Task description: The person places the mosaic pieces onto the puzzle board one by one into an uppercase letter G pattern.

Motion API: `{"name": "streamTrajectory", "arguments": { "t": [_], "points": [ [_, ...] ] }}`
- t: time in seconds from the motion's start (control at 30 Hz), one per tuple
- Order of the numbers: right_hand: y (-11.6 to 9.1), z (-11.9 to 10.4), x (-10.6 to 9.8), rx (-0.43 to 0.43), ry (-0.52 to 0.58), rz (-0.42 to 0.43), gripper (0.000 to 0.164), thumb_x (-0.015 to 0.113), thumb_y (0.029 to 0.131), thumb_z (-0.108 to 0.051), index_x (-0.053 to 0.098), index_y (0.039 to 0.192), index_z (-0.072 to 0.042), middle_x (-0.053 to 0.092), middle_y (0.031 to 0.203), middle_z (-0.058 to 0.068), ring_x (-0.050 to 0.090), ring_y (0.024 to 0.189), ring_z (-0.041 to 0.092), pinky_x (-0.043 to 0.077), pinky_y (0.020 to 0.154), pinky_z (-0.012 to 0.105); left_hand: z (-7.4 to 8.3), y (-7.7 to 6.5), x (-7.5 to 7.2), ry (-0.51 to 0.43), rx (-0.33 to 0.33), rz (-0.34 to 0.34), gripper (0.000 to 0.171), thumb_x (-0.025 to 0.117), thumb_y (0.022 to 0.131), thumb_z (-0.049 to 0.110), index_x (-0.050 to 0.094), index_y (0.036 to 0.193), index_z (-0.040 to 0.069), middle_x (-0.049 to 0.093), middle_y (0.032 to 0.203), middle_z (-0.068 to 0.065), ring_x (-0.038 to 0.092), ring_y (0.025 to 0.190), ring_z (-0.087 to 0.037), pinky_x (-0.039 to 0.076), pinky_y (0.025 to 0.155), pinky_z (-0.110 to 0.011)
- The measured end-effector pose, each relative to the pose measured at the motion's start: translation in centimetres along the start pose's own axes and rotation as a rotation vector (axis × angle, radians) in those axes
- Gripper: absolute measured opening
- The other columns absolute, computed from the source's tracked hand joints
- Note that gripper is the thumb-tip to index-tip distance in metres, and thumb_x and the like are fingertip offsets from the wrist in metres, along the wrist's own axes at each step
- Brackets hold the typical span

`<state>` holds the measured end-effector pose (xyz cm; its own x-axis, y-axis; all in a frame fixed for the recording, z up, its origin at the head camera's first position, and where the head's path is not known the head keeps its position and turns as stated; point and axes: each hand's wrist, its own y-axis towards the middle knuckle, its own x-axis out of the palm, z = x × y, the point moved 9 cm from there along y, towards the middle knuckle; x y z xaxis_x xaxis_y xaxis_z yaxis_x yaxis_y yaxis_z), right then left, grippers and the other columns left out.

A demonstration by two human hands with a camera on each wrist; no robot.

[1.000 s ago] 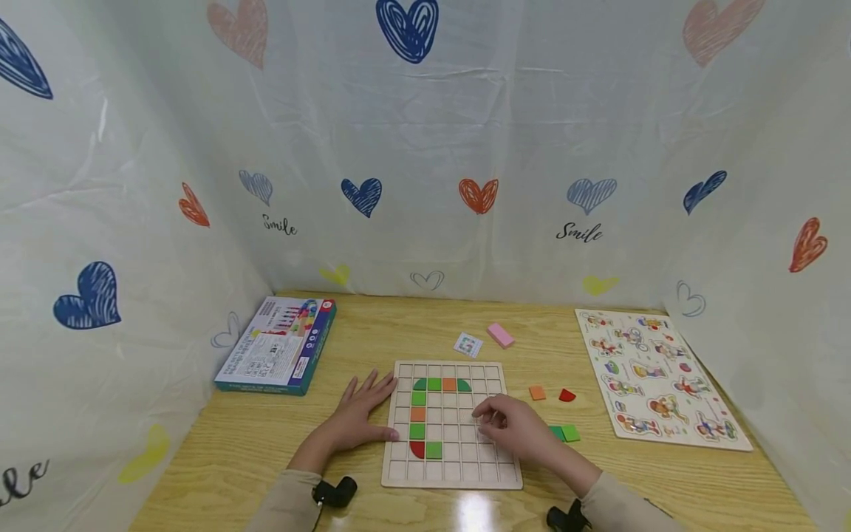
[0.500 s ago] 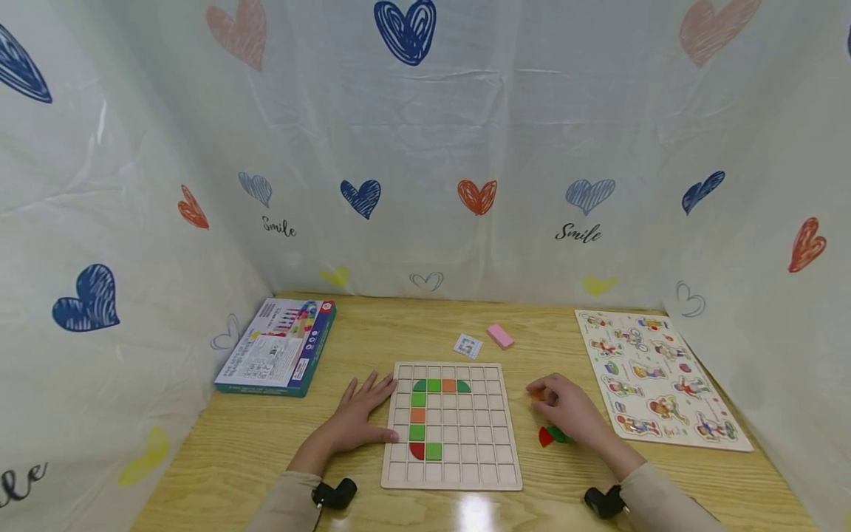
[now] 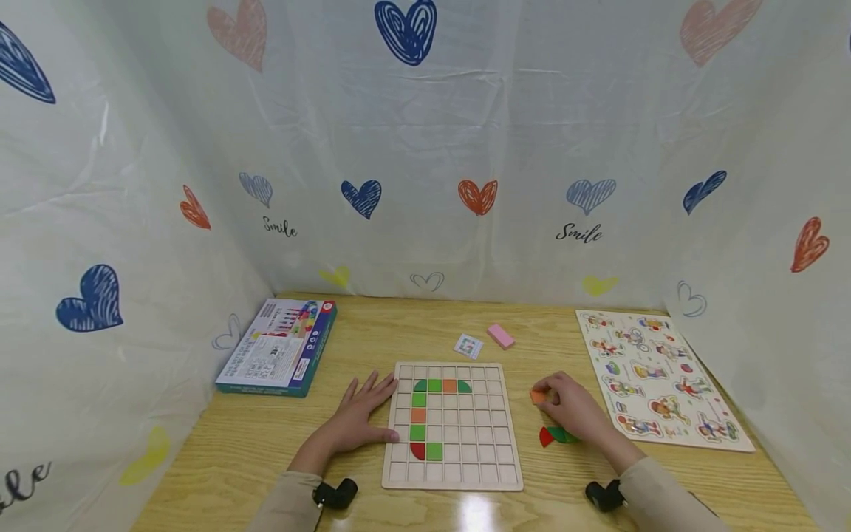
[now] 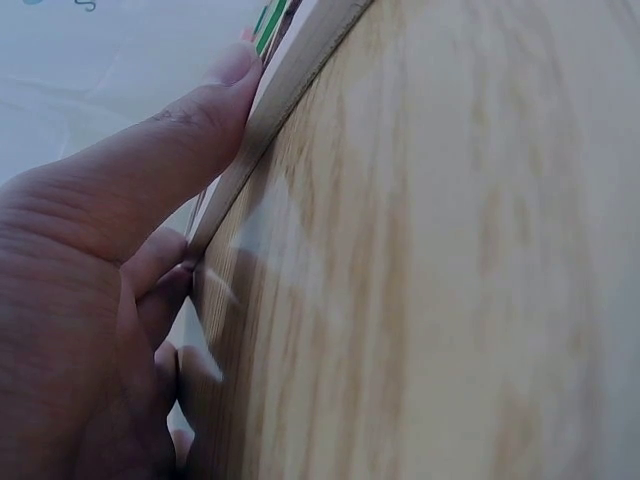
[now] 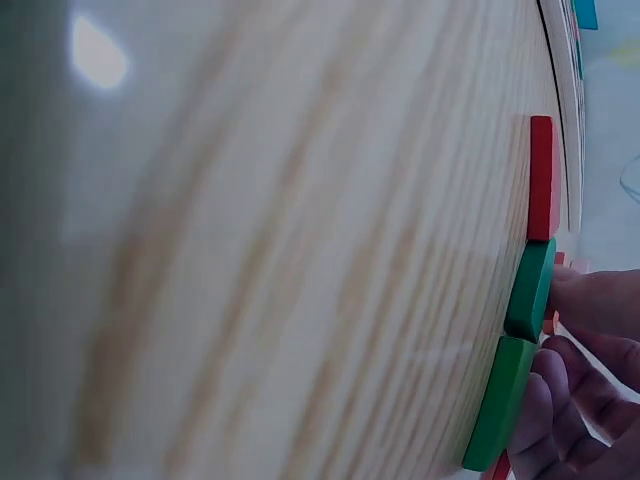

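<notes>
In the head view, a wooden grid board (image 3: 465, 473) lies at the centre. A bracket-shaped run of green, orange and red tiles sits in its cells. My left hand (image 3: 359, 415) rests at the board's left edge with fingers spread, its thumb (image 4: 190, 125) touching the side. To the right of the board, my right hand (image 3: 575, 406) pinches an orange square tile (image 3: 537, 397) close to the tabletop. Just below that hand lie a red quarter-round tile (image 3: 546, 437) and green tiles (image 3: 561, 435), which the right wrist view shows as a red tile (image 5: 541, 180) and two green ones (image 5: 503, 403).
A small patterned card (image 3: 468, 345) and a pink block (image 3: 501, 336) lie behind the board. At the back left is a flat box (image 3: 275, 347). A picture puzzle board (image 3: 654, 380) lies on the right. A heart-printed curtain (image 3: 425, 244) encloses the table.
My right hand moved right, from over the board to the orange tile, which it now pinches. The red tile shifted down beside the green ones. My left hand stayed put.
</notes>
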<state>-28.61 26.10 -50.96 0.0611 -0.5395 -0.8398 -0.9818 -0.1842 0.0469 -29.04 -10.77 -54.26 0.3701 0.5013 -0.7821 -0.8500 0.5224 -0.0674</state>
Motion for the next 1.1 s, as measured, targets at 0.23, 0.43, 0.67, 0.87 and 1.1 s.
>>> {"name": "streamTrajectory", "arguments": {
  "t": [0.23, 0.43, 0.67, 0.87, 1.1],
  "points": [
    [0.1, 0.1, 0.1, 0.045, 0.029, -0.023, 0.018, 0.076, 0.09, -0.01, 0.069, 0.107, -0.01, 0.06, 0.09, -0.001, 0.051, 0.074, 0.013, 0.046, 0.065, 0.028, 0.1, 0.0, -0.1, -0.002, -0.006, 0.004, 0.1, 0.077, 0.083, 0.057, 0.032, 0.161, 0.013, 0.023, 0.168, -0.004, 0.003, 0.157, -0.034, -0.01, 0.122, -0.056],
    [0.1, 0.0, 0.3, 0.029, 0.053, -0.035, 0.017, 0.075, 0.092, -0.009, 0.066, 0.106, -0.014, 0.059, 0.081, -0.004, 0.052, 0.07, 0.012, 0.045, 0.062, 0.026, 0.3, 0.0, -0.2, 0.0, -0.007, 0.011, 0.099, 0.078, 0.084, 0.055, 0.032, 0.16, 0.011, 0.024, 0.168, -0.005, 0.003, 0.156, -0.035, -0.009, 0.122, -0.056],
    [-0.2, 0.1, 0.5, 0.001, 0.113, -0.042, 0.014, 0.073, 0.095, -0.014, 0.066, 0.106, -0.017, 0.059, 0.08, -0.006, 0.052, 0.069, 0.008, 0.045, 0.062, 0.024, 0.4, -0.1, -0.2, -0.002, -0.014, 0.005, 0.099, 0.078, 0.084, 0.055, 0.032, 0.161, 0.012, 0.024, 0.168, -0.005, 0.004, 0.157, -0.035, -0.009, 0.123, -0.056],
    [-0.3, 0.1, 0.5, -0.002, 0.201, -0.043, 0.009, 0.07, 0.097, -0.017, 0.069, 0.106, -0.018, 0.064, 0.084, -0.006, 0.057, 0.072, 0.007, 0.049, 0.065, 0.024, 0.4, -0.1, -0.3, -0.004, 0.006, 0.013, 0.099, 0.078, 0.084, 0.053, 0.033, 0.16, 0.009, 0.025, 0.167, -0.008, 0.005, 0.156, -0.037, -0.008, 0.122, -0.059],
    [-0.7, -2.0, 0.8, -0.058, 0.29, -0.083, 0.011, 0.068, 0.099, -0.018, 0.07, 0.109, -0.013, 0.067, 0.091, -0.002, 0.061, 0.079, 0.009, 0.052, 0.067, 0.025, 0.4, -0.1, -0.2, -0.006, 0.012, 0.012, 0.1, 0.078, 0.084, 0.054, 0.032, 0.16, 0.008, 0.025, 0.167, -0.009, 0.005, 0.156, -0.038, -0.008, 0.122, -0.06]
  ]
}}
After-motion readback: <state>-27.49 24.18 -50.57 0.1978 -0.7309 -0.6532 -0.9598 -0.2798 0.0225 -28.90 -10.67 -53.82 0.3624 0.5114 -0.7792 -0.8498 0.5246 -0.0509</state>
